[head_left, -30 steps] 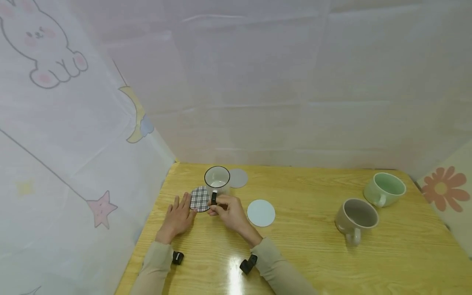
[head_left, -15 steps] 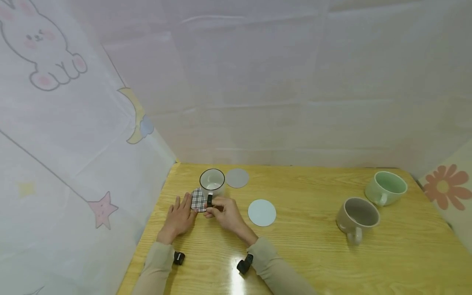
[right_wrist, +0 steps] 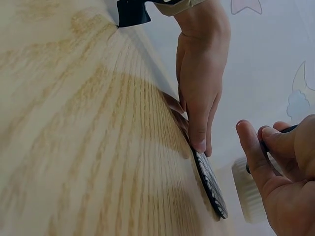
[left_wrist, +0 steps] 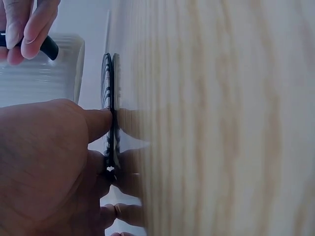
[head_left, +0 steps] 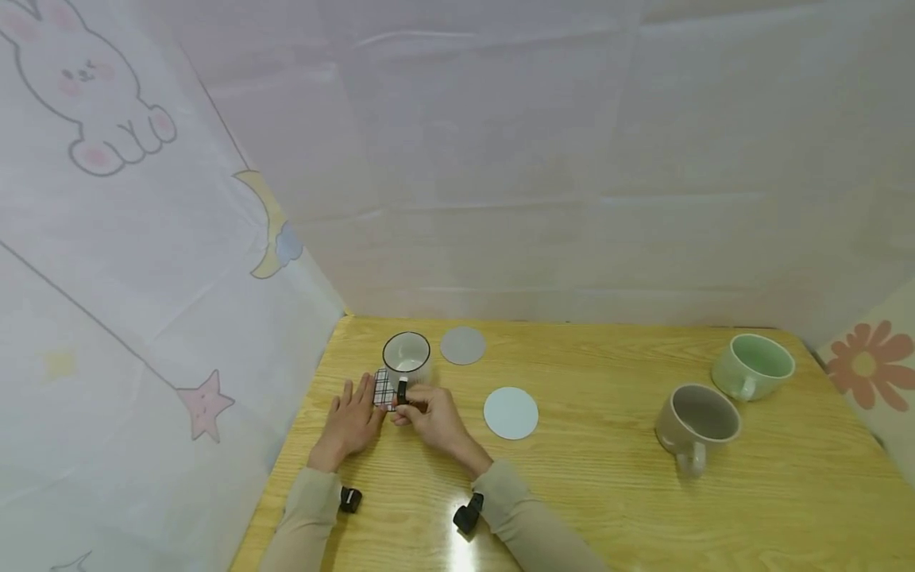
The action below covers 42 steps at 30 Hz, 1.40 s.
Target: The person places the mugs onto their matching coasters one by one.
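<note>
In my right hand (head_left: 439, 417) is the black handle of a white mug (head_left: 407, 357) with a dark rim, pinched between thumb and fingers. The left wrist view shows a ribbed mug wall (left_wrist: 42, 78) with a gap between it and the plaid coaster (left_wrist: 106, 88), so the mug hangs above. Seen from the head, the mug covers the right part of the round plaid coaster (head_left: 383, 388). Flat on the table at that coaster's left side lies my left hand (head_left: 350, 423), fingers straight, its thumb touching the edge.
A grey round coaster (head_left: 463, 345) lies behind the mug, and a pale one (head_left: 511, 413) to the right of my right hand. Further right stand a taupe mug (head_left: 679, 429) and a green cup (head_left: 743, 377). Printed curtains border the wooden table (head_left: 593, 492).
My right hand has carried the white mug left and slightly toward me, over more of the plaid coaster. My left hand has stayed at the coaster.
</note>
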{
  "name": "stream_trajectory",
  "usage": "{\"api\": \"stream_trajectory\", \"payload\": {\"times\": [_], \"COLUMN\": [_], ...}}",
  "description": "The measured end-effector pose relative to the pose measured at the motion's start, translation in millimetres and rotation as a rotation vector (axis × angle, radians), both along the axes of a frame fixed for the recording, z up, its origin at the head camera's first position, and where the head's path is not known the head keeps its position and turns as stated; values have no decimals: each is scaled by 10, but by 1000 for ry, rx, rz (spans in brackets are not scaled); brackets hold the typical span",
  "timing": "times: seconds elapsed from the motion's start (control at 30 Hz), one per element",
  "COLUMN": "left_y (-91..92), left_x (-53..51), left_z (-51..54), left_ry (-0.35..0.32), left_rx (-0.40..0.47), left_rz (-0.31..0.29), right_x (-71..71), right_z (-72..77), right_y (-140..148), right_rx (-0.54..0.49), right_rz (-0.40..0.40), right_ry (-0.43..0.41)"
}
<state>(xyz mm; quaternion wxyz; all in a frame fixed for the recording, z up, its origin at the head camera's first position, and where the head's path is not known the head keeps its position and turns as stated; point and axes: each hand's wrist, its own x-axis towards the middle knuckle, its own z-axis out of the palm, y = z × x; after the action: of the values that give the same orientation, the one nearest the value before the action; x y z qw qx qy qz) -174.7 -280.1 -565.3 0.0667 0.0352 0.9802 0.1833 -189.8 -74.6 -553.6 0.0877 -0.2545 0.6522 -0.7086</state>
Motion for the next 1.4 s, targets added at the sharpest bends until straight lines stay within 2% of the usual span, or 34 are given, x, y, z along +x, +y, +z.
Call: {"api": "stream_trajectory", "payload": {"times": [0.2,0.4,0.43,0.63,0.67,0.9,1.0,1.17,1.4], "left_y": [20,25,-7,-68,-52,-50,-42,-22,-14], "left_x": [6,21,10,24,39,25,10,11,18], "left_z": [-26,-34,-67,-44,-14,-28,-31,2,12], "left_ry": [10,19,26,38,34,56,45,16,27], "left_rx": [-5,36,43,49,48,71,56,20,31], "left_rz": [-4,-5,-9,-11,-11,-30,-31,-18,-14], "right_x": [-13,-44,-50,-58,-58,-68,-77,-87,-82], "right_z": [-15,-10,-10,10,9,-13,-20,-17,-19], "right_y": [-14,-24,-34,-92,-97,-108,-107,-131,-166], "right_rx": [26,46,48,59,62,70,65,68,39], "right_rz": [-7,-13,-7,15,11,0,6,29,45], "right_ry": [-8,13,13,-2,-1,29,34,-4,-41]}}
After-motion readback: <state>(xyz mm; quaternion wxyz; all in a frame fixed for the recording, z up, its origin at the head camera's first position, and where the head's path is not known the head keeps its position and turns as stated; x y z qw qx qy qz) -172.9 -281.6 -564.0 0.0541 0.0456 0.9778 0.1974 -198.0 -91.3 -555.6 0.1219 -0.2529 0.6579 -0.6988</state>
